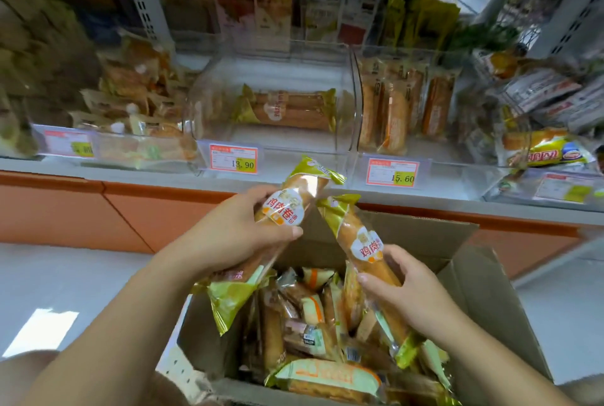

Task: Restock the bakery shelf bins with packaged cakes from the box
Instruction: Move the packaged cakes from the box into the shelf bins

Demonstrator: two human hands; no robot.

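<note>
Two cakes held over the box, facing the bins.

The left hand point(235, 239) is closing its grip round one cake point(283, 209); the right hand point(408, 291) is gripping a second cake point(361, 239). Both are pointing toward the near-empty middle bin point(271, 78), probably because matching stock is lying there. The box point(483, 301) is standing open below the shelf point(130, 173), with pale floor point(65, 275) beside it.

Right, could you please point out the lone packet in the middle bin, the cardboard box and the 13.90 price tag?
lone packet point(287, 111), head view, middle of its wrapper.
cardboard box point(490, 307), head view, bare right inner wall.
13.90 price tag point(233, 160), head view, centre of the tag.
</note>
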